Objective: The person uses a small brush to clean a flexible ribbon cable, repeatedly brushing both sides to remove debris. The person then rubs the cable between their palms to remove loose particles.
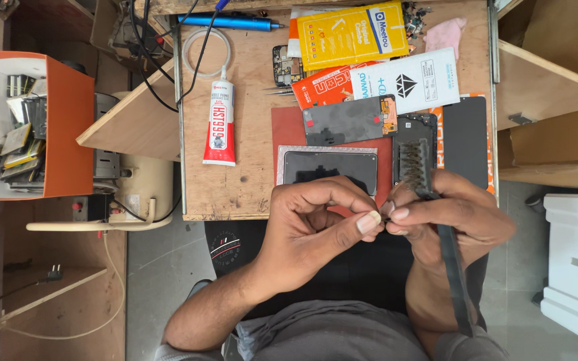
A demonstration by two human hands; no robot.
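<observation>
Head view: left hand [316, 224] pinches a tiny part [387, 210] against closed right hand [449, 214] gripping brush [436, 200], handle toward body.

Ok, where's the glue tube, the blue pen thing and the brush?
glue tube [220, 130], head view, middle of its red and white body.
blue pen tool [225, 22], head view, middle of its barrel.
brush [415, 164], head view, on its bristles.
</observation>
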